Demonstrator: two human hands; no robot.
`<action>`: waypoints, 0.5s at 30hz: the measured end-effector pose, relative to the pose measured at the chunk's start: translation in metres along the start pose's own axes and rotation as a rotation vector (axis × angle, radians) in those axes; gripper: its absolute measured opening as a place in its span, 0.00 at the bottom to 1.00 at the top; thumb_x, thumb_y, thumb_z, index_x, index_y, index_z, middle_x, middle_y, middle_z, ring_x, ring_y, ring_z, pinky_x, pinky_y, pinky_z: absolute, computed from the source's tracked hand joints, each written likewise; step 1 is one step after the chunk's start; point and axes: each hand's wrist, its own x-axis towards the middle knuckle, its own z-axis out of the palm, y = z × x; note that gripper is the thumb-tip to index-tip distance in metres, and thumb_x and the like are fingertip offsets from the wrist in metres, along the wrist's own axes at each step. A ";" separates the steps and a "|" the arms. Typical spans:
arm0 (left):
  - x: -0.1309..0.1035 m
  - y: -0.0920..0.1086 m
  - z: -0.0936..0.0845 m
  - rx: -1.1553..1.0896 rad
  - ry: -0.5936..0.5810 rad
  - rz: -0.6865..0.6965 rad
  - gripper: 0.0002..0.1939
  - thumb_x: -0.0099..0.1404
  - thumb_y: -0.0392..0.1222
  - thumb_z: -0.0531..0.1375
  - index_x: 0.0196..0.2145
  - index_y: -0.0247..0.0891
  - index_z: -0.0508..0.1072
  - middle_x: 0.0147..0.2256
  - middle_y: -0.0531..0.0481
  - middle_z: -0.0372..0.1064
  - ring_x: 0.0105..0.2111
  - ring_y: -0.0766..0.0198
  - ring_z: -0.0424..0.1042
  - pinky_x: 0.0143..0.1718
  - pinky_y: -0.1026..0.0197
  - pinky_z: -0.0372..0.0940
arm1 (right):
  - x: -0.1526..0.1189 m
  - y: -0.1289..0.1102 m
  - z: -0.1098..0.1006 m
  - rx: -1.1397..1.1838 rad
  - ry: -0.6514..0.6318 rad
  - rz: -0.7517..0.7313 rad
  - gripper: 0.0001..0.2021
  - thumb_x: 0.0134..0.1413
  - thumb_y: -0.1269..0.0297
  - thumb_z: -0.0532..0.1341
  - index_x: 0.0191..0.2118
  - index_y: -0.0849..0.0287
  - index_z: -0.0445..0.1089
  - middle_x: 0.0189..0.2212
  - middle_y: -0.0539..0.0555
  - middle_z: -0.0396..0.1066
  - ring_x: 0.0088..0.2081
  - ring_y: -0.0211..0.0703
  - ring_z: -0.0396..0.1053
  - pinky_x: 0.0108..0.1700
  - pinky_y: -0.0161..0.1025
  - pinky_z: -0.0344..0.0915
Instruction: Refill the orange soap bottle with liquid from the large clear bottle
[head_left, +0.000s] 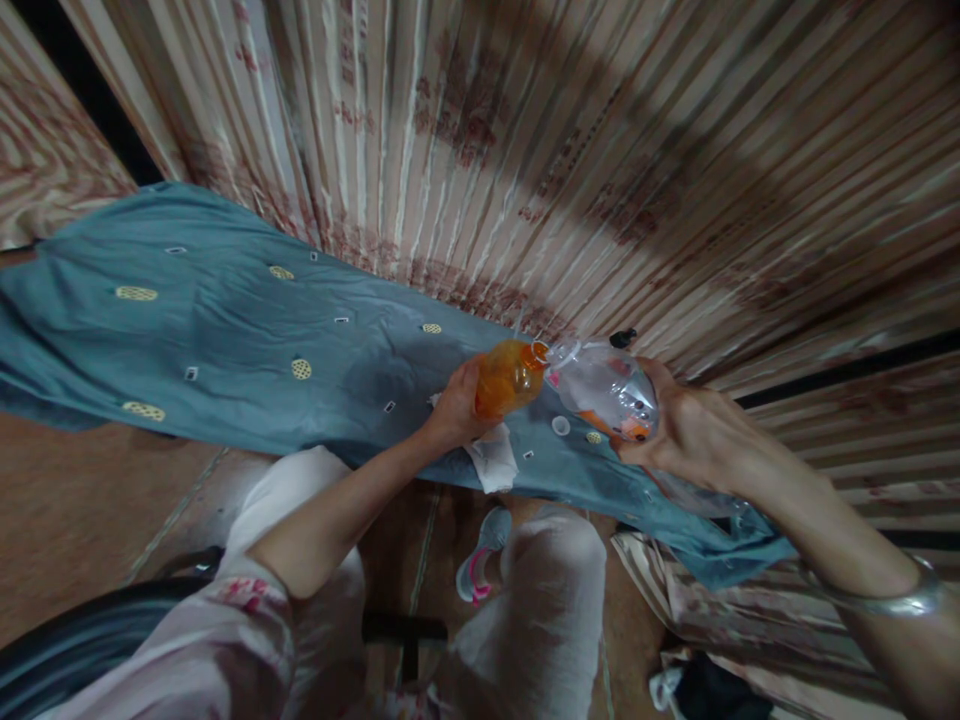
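Note:
My left hand (455, 408) is closed around a small bottle of orange liquid (508, 380), tilted with its neck toward the right. My right hand (686, 425) grips a clear plastic bottle (604, 385) with orange marks on it, its neck pointing left. The two bottle mouths come together above the cloth; whether they touch, I cannot tell. Beneath my left hand lies a folded white tissue (495, 460). Between the hands, a small whitish round cap (560, 426) rests on the teal cloth (360, 360).
A small black object (622, 338) stands behind the clear bottle. Another clear plastic item (697, 495) lies partly under my right wrist. A pleated, patterned curtain (465, 130) hangs right behind the cloth-covered surface. My knees are against its front edge, and a dark bundle (720, 690) lies on the floor.

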 end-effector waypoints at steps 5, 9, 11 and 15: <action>0.000 -0.001 0.001 0.007 0.003 -0.009 0.47 0.45 0.39 0.69 0.59 0.36 0.53 0.55 0.36 0.63 0.55 0.43 0.64 0.58 0.40 0.59 | 0.000 0.000 -0.001 0.007 0.007 -0.012 0.40 0.47 0.49 0.60 0.63 0.63 0.49 0.29 0.58 0.76 0.32 0.60 0.75 0.28 0.40 0.62; 0.000 -0.001 0.002 0.011 0.002 -0.013 0.47 0.45 0.38 0.69 0.60 0.36 0.53 0.55 0.36 0.62 0.56 0.43 0.63 0.58 0.39 0.58 | 0.000 0.000 -0.001 -0.003 0.012 -0.013 0.39 0.48 0.50 0.58 0.63 0.64 0.49 0.28 0.59 0.76 0.31 0.59 0.75 0.28 0.40 0.61; 0.000 0.000 0.002 0.011 0.006 -0.016 0.47 0.44 0.38 0.69 0.59 0.37 0.53 0.55 0.36 0.62 0.56 0.43 0.63 0.59 0.39 0.58 | 0.000 -0.001 -0.001 -0.015 0.009 -0.006 0.39 0.48 0.49 0.58 0.62 0.64 0.50 0.27 0.59 0.75 0.30 0.60 0.75 0.27 0.40 0.61; 0.001 0.001 0.001 -0.003 0.002 -0.024 0.45 0.45 0.38 0.69 0.59 0.36 0.54 0.55 0.36 0.62 0.56 0.43 0.63 0.58 0.40 0.59 | 0.001 -0.001 0.000 -0.024 -0.003 0.001 0.42 0.46 0.49 0.60 0.64 0.64 0.48 0.28 0.59 0.76 0.32 0.61 0.75 0.27 0.40 0.61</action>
